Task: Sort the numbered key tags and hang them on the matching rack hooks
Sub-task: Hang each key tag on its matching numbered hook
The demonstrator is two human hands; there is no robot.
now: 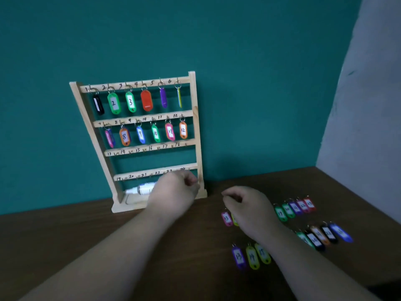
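Note:
The wooden rack (196, 127) stands against the teal wall. Its two upper rows carry tags 1 to 12, such as green 2 (113, 103) and orange 12 (183, 130). The hooks of rows 13–18 (149, 148) and 19–24 (152, 174) are bare. My left hand (175, 193) hovers before the rack's lower right corner, fingers loosely curled, nothing visible in it. My right hand (249, 210) hovers over the table with curled fingers, above a pink tag 13 (226, 218) and a partly hidden yellow-green tag (234, 220); it seems to hold nothing.
Loose tags lie on the brown table (108, 235): purple 13 (238, 256), yellow 14 (252, 257) and 15 (263, 253) in front; a row from green 19 (281, 213) to red 23 (309, 204); several more ending in blue (340, 232). A white bottle (141, 189) lies in the rack's base.

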